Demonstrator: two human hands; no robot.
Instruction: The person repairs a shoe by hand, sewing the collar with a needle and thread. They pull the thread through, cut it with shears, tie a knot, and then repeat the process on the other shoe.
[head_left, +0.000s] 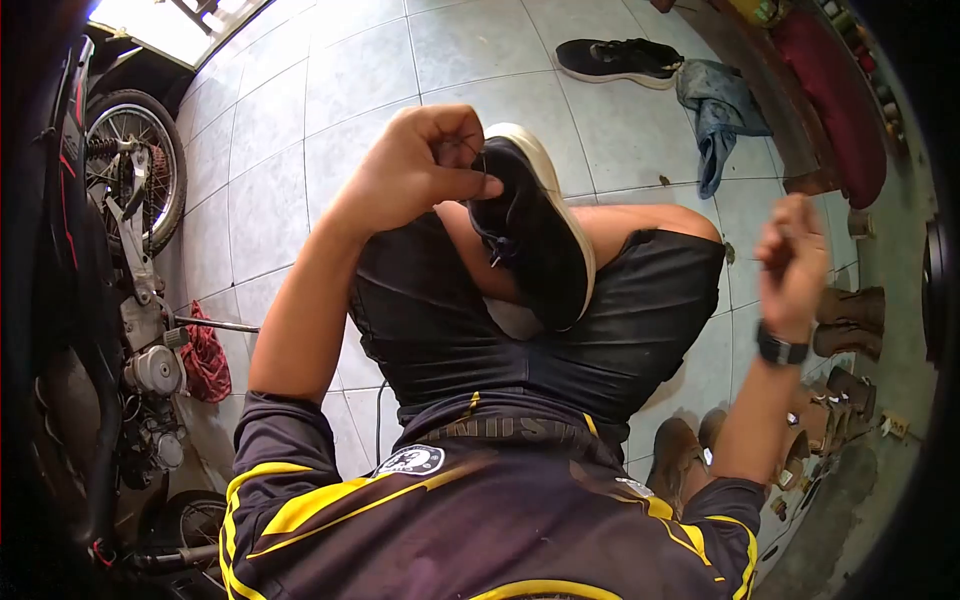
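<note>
A black shoe with a white sole stands tilted on my lap between my bent legs, its toe pointing away from me. My left hand is closed at the toe end, its fingers curled and its thumb lying over the dark upper. Beside that thumb runs a thin dark line, like a thread. Small dark laces show lower on the upper. Out to the right, well apart from the shoe, my right hand is raised with its fingers bent together, somewhat blurred. What it pinches, if anything, is too small to make out.
On the tiled floor lie another black shoe and a blue-grey cloth. A motorcycle stands along the left, with a red cloth near it. Several shoes and boots line the right side.
</note>
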